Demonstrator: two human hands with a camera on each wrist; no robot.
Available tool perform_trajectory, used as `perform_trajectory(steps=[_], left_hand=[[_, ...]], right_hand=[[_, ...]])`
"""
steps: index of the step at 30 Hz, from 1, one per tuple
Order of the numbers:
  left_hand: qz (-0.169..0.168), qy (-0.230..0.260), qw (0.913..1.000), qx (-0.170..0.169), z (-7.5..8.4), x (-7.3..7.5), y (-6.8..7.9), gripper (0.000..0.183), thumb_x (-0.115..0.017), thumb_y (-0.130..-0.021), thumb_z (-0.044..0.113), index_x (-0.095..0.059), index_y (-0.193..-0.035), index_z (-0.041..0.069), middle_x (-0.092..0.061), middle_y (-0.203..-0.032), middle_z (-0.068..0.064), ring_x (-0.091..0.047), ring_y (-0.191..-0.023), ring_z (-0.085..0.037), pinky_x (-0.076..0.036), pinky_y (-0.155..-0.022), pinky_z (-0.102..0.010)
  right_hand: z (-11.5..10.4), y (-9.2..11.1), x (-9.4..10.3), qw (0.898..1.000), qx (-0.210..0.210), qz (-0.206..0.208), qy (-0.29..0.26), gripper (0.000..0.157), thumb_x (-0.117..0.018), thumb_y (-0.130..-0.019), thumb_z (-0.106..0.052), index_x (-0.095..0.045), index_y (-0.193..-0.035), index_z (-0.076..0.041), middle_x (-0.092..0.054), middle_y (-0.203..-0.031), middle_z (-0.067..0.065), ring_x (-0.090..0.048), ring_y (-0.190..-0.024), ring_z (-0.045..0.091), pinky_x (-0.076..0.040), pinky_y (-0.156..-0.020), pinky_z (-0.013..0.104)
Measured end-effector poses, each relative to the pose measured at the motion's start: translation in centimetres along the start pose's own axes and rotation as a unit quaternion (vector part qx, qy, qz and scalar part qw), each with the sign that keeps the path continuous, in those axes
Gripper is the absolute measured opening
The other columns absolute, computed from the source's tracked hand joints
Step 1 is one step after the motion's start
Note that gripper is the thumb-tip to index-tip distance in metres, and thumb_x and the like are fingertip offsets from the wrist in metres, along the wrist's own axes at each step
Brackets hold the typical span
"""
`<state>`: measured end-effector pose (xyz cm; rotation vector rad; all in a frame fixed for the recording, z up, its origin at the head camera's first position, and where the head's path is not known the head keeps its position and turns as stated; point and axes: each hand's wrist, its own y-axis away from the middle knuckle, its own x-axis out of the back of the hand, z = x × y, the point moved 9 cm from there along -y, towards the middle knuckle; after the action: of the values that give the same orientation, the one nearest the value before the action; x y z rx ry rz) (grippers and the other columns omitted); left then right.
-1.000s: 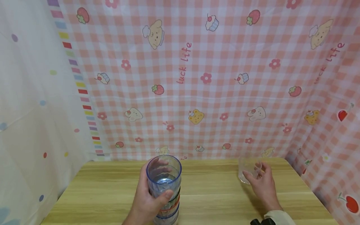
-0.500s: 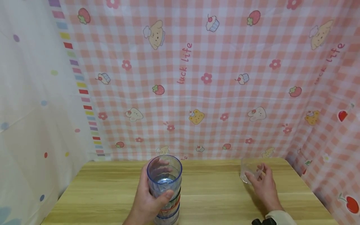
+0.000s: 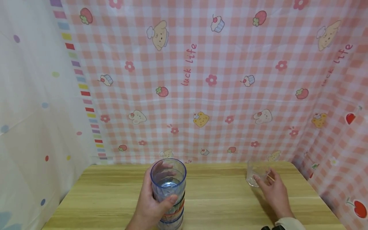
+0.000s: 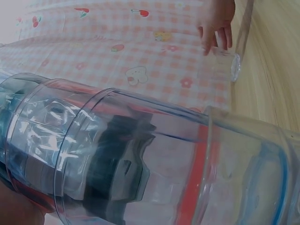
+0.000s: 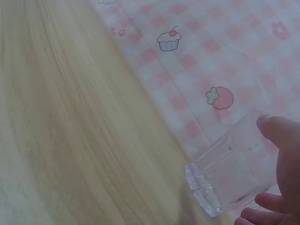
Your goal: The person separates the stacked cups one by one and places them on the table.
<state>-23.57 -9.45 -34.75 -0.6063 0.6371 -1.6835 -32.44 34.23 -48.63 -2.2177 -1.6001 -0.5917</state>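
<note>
Our left hand curled round stacked cups, our right hand, fingers loosely parted, at a clear cup

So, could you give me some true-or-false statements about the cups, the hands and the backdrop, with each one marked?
1. The left hand grips a stack of cups. True.
2. The stack's uppermost rim is red. False: that rim is blue.
3. The right hand is at a clear cup. True.
4. The clear cup sits inside the stack. False: it is apart from it, toward the table's far edge.
5. The checked cloth shows a strawberry print. True.
</note>
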Motion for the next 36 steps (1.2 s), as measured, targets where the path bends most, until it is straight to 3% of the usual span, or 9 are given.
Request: perform_trajectory(steps=[7,17,27,29,32,34,36], left_hand=[[-0.009,-0.001,1.0,-0.002,-0.1,0.0,0.1,0.083,-0.077,-0.09,0.002,-0.032,-0.161,0.006,-0.058,-0.15,-0.007,-0.066,-0.131,-0.015,-0.06,-0.105,-0.034],[-0.025,0.012,0.9994,-0.02,-0.3,0.2,0.3,0.086,-0.08,-0.092,0.006,-0.03,-0.161,0.001,-0.058,-0.149,-0.007,-0.065,-0.132,-0.016,-0.059,-0.106,-0.033],[-0.03,0.011,0.9994,-0.014,-0.4,0.4,0.4,0.083,-0.083,-0.092,0.009,-0.034,-0.159,0.0,-0.062,-0.145,-0.007,-0.066,-0.13,-0.016,-0.06,-0.105,-0.033],[-0.031,0.009,0.9995,-0.005,-0.6,0.4,0.5,0.083,-0.083,-0.093,0.011,-0.034,-0.16,0.001,-0.062,-0.145,-0.007,-0.065,-0.13,-0.016,-0.06,-0.105,-0.033],[-0.036,0.008,0.9993,0.009,-0.8,0.4,0.6,0.083,-0.082,-0.094,0.013,-0.034,-0.16,0.004,-0.061,-0.145,-0.008,-0.065,-0.131,-0.016,-0.06,-0.105,-0.034],[-0.039,0.008,0.9991,0.013,-1.0,0.4,0.6,0.083,-0.082,-0.094,0.012,-0.033,-0.161,0.005,-0.06,-0.146,-0.01,-0.065,-0.131,-0.017,-0.06,-0.105,-0.035],[-0.043,0.01,0.9988,0.018,-1.1,0.3,0.7,0.082,-0.082,-0.095,0.012,-0.033,-0.161,0.005,-0.06,-0.146,-0.011,-0.065,-0.13,-0.017,-0.06,-0.105,-0.035]], right_hand=[[-0.8,0.9,1.0,0.999,0.012,0.024,0.021,0.099,-0.074,-0.103,-0.042,-0.019,-0.167,0.009,-0.033,-0.168,0.037,-0.045,-0.15,0.054,-0.046,-0.119,0.06],[-2.0,2.1,2.1,0.998,0.018,0.047,0.032,0.101,-0.074,-0.102,-0.048,-0.021,-0.167,0.008,-0.033,-0.169,0.034,-0.039,-0.15,0.058,-0.038,-0.124,0.066],[-4.8,3.7,3.0,0.992,0.06,0.112,0.007,0.083,-0.078,-0.101,-0.034,-0.037,-0.163,0.004,-0.043,-0.164,0.032,-0.048,-0.144,0.054,-0.041,-0.12,0.064],[-5.4,4.0,3.0,0.991,0.066,0.119,0.004,0.08,-0.079,-0.1,-0.033,-0.04,-0.162,0.002,-0.046,-0.163,0.031,-0.05,-0.144,0.051,-0.044,-0.119,0.058],[-6.3,4.5,3.0,0.988,0.08,0.128,-0.007,0.08,-0.08,-0.1,-0.033,-0.042,-0.162,0.0,-0.05,-0.162,0.029,-0.053,-0.143,0.047,-0.046,-0.114,0.023],[-6.9,4.9,2.9,0.987,0.089,0.131,-0.012,0.081,-0.08,-0.099,-0.034,-0.042,-0.163,-0.002,-0.052,-0.161,0.026,-0.054,-0.143,0.044,-0.039,-0.101,0.004],[-7.4,5.1,2.8,0.987,0.098,0.125,-0.021,0.081,-0.08,-0.1,-0.033,-0.041,-0.163,-0.003,-0.052,-0.162,0.025,-0.054,-0.143,0.041,-0.029,-0.09,-0.007]])
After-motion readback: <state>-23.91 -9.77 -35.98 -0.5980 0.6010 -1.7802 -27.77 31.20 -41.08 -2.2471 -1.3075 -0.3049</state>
